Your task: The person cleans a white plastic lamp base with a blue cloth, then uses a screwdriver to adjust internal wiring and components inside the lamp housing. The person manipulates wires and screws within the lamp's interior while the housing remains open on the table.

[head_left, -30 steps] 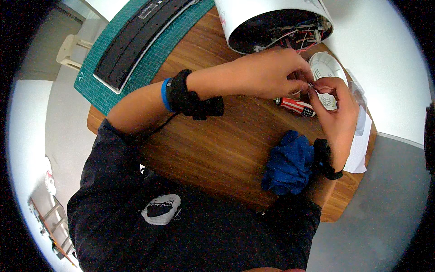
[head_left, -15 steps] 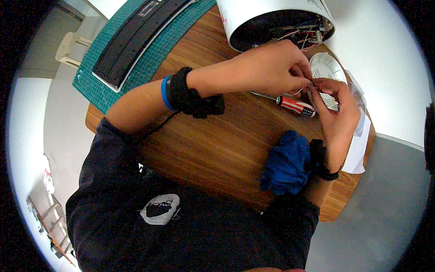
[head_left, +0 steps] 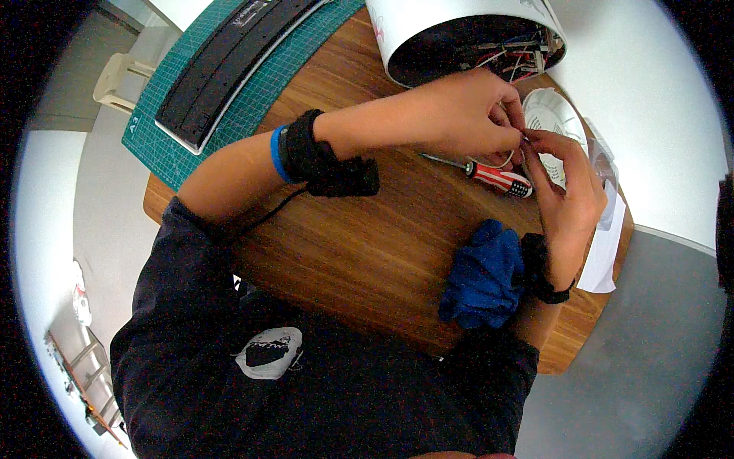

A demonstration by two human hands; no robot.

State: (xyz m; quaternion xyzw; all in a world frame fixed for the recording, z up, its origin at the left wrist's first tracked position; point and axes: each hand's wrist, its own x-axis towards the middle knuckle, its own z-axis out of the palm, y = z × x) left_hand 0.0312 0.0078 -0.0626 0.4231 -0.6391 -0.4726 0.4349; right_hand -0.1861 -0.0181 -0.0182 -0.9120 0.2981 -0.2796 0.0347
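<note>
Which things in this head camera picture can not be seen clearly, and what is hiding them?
- What the fingers pinch: too small, covered by both hands; only a thin white wire loop shows.
- Red-handled screwdriver: its shaft partly runs under the left hand.
- Round white plastic cover: partly behind the right hand.
- Open white cylindrical housing: cut off by the top edge; its inner wiring is too small.
- Blue cloth: the right forearm overlaps its right side.

Only one label showed: a small white printed corner mark (head_left: 134,127) on the green cutting mat (head_left: 229,115), at its near-left corner. No packages, signs, screens.
</note>
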